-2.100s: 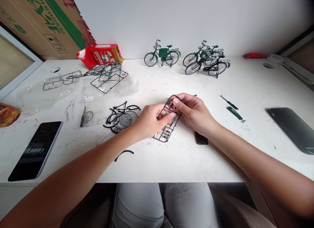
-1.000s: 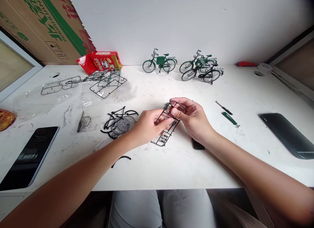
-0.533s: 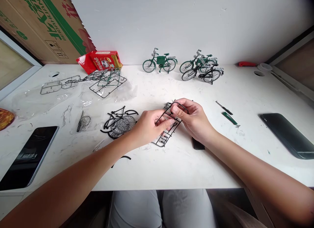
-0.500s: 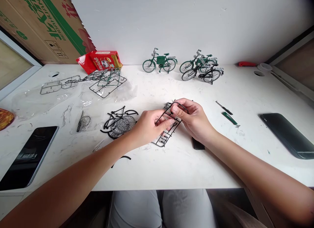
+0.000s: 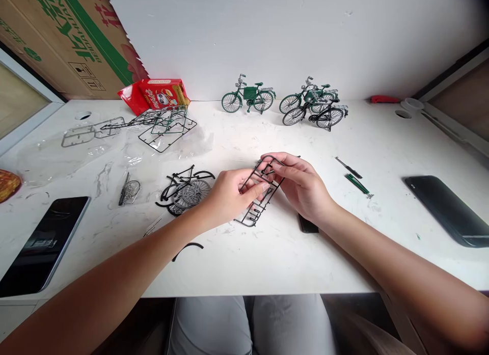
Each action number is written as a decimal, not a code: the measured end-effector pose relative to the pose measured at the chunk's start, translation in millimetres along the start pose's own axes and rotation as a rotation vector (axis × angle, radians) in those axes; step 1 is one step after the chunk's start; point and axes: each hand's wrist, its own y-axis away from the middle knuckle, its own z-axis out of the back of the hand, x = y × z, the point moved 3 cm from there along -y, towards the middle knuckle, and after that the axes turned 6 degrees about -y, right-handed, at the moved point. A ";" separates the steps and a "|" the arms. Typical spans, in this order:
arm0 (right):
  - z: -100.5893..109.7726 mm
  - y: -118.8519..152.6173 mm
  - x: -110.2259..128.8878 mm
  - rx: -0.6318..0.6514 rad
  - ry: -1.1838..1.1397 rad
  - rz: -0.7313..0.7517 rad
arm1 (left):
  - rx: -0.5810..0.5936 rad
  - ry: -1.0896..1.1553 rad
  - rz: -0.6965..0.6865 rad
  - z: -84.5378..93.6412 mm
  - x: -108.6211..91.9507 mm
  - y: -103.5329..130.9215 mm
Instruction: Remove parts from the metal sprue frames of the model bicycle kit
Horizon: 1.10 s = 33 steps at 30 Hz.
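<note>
Between both hands, tilted above the table, is a black plastic sprue [image 5: 252,223] with small model parts still attached. My left hand [image 5: 237,194] pinches its left side between thumb and fingers. The upper right of the sprue is gripped by my right hand [image 5: 303,184], thumb in front and fingers behind. Left of my left hand lie black model bicycle parts [image 5: 189,189]: a frame, mudguards and spoked wheels. A loose black curved mudguard [image 5: 193,245] rests nearer the table's front edge. A dark flat object [image 5: 307,224] is partly hidden beneath my right hand.
Assembled model bicycles, green [image 5: 248,95] and black [image 5: 315,113], stand at the back. Empty sprues [image 5: 168,131], plastic bags and a red box [image 5: 156,94] lie back left. Phones lie left [image 5: 46,243] and right [image 5: 451,210]. Green-handled nippers [image 5: 357,185] and a thin tool [image 5: 348,167] are to the right.
My right hand has shifted its fingers and thumb on the sprue, uncovering more of its upper end. The sprue has tilted slightly; my left hand keeps its pinch.
</note>
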 end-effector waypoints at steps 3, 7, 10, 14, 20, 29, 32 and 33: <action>-1.2 0.8 -1.2 -0.008 0.062 0.009 | -0.005 0.011 -0.003 -0.3 -0.6 0.2; -3.4 1.6 -3.3 -0.015 0.095 0.015 | 0.018 0.048 0.023 -1.5 -0.4 0.6; -3.7 1.6 -3.2 -0.022 0.099 0.001 | 0.020 0.059 0.041 -2.0 0.3 0.8; -1.0 1.0 -2.8 -0.045 0.109 -0.016 | 0.025 0.071 0.043 -2.3 0.9 1.3; 3.8 -1.2 -4.7 -0.052 0.106 0.006 | 0.042 0.061 0.054 -1.8 0.7 2.2; -1.6 1.0 -5.8 -0.016 0.087 -0.031 | 0.024 0.052 0.034 -2.0 -0.5 1.6; -3.8 1.3 -7.4 0.007 0.079 -0.042 | 0.026 0.045 0.038 -2.1 0.1 1.4; -4.1 1.4 -7.6 0.004 0.079 -0.039 | 0.027 0.041 0.038 -2.0 0.1 1.4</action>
